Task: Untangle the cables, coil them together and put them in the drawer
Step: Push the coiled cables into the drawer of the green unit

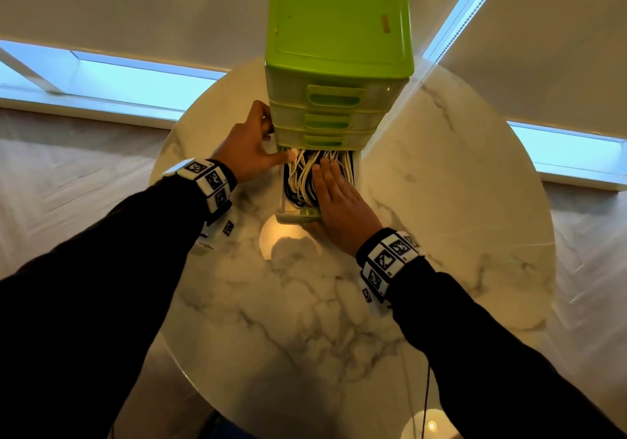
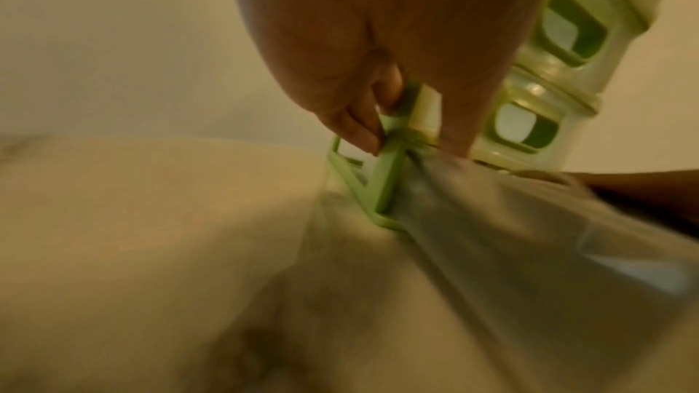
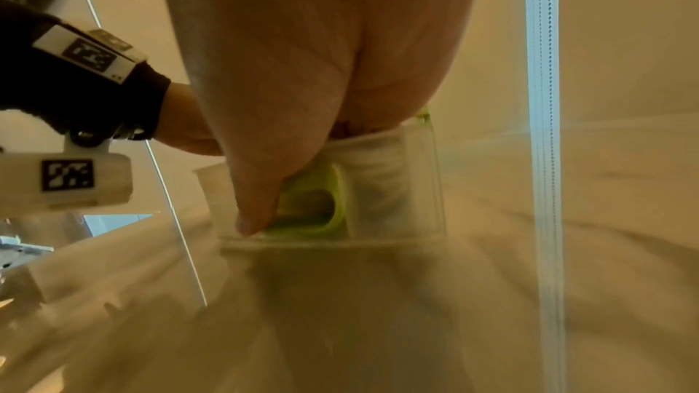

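A coil of white and black cables (image 1: 305,175) lies in the pulled-out bottom drawer (image 1: 288,217) of a green drawer tower (image 1: 339,31). My right hand (image 1: 334,194) lies flat on the cables with straight fingers. In the right wrist view its thumb (image 3: 253,205) sits against the drawer's green handle (image 3: 334,199). My left hand (image 1: 251,143) holds the tower's left front corner, its thumb reaching to the cables' edge. The left wrist view shows its fingers (image 2: 363,136) curled round the green frame (image 2: 386,187) beside the clear drawer wall (image 2: 491,235).
The tower stands at the back of a round marble table (image 1: 441,208), and its upper drawers (image 1: 334,96) are closed. Pale sheeting covers the floor around the table. A thin dark cord (image 1: 425,401) hangs by my right sleeve.
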`<state>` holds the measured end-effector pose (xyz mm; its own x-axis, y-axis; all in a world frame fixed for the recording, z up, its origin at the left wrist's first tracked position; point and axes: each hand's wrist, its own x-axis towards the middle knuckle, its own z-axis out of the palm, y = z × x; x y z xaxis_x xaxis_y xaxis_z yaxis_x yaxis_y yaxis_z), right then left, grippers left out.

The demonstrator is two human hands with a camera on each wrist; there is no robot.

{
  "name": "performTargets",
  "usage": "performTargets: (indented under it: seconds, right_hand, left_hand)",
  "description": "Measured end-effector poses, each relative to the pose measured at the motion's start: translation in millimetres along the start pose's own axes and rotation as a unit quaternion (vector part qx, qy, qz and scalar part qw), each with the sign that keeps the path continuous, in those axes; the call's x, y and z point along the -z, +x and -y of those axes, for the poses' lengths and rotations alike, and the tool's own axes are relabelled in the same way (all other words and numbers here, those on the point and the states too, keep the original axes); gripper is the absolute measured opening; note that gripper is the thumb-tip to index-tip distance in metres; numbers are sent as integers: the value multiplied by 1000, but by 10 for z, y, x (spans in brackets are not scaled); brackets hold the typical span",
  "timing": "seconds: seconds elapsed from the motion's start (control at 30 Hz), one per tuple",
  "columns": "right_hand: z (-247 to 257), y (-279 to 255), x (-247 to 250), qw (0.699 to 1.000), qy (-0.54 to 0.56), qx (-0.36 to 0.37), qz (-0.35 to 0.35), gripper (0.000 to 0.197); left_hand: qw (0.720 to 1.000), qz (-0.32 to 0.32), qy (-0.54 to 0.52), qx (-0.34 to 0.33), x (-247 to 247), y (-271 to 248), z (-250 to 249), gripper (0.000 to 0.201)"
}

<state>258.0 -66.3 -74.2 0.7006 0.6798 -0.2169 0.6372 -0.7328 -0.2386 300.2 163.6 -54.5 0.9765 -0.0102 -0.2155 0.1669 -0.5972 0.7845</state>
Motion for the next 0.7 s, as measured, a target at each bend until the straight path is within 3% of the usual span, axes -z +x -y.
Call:
performTargets:
  seconds: [0.07, 0.13, 0.27, 0.4, 0.5, 0.63, 0.7]
  right_hand:
    - [-36, 118, 114, 998, -12, -5, 62, 107]
    - [-73, 238, 194, 997, -11, -9, 69, 112]
    - [-31, 204, 186, 999, 8, -35, 10, 98]
    - [31, -164, -58, 983, -19, 23, -182, 50]
    - [-57, -208, -97, 977, -34, 71, -196, 49]
    - [-192, 76, 8, 986, -41, 51, -155, 54]
    - [-179, 89, 22, 981, -36, 42, -184, 50]
  left_hand:
    - [999, -30, 6, -9, -43, 21, -23, 79]
    - [1000, -23, -1, -9, -24, 27, -19, 77]
    - [1000, -6, -4, -3, 6, 27, 25, 75]
    - [1000, -5, -8, 0, -12, 57, 57, 72]
    - [1000, 12, 10, 0, 40, 91, 60, 70]
    - [999, 35, 40, -14, 127, 106, 59, 71]
    - [998, 40, 38, -18, 131, 97, 49, 71]
